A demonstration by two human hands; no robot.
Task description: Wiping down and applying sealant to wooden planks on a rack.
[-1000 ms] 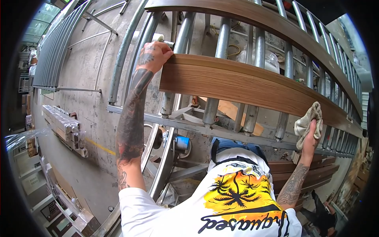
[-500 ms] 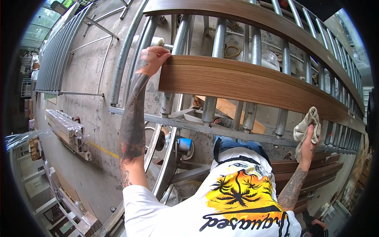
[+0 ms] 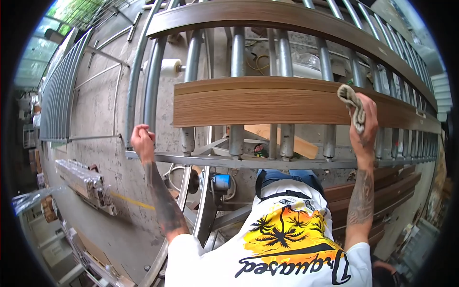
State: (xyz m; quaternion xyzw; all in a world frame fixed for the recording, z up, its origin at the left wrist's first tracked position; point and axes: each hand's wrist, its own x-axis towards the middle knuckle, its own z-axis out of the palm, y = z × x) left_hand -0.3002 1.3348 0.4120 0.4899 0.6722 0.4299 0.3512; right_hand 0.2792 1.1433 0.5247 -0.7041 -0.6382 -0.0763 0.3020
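A wood-grain plank (image 3: 258,103) lies across metal rollers in front of me, its left end square and bare. My right hand (image 3: 364,117) grips a folded beige cloth (image 3: 352,103) over the right part of this plank, the cloth overlapping its top edge in view. Off the plank's left end, my left hand (image 3: 143,142) is raised with its fingers curled together. Nothing shows in those fingers. It is nearest to the left end of the metal roller frame (image 3: 215,160).
A second brown plank (image 3: 267,15) rests farther back on the rollers. Below the frame sits a blue motor (image 3: 221,182). More brown boards (image 3: 397,191) are stacked at right. A wrapped bundle (image 3: 83,182) stands on the floor at left, and another roller rack (image 3: 62,91) is beyond.
My left hand has left the plank's end and come down toward me and left. My right hand with the cloth has moved up and left onto the plank. The view has shifted.
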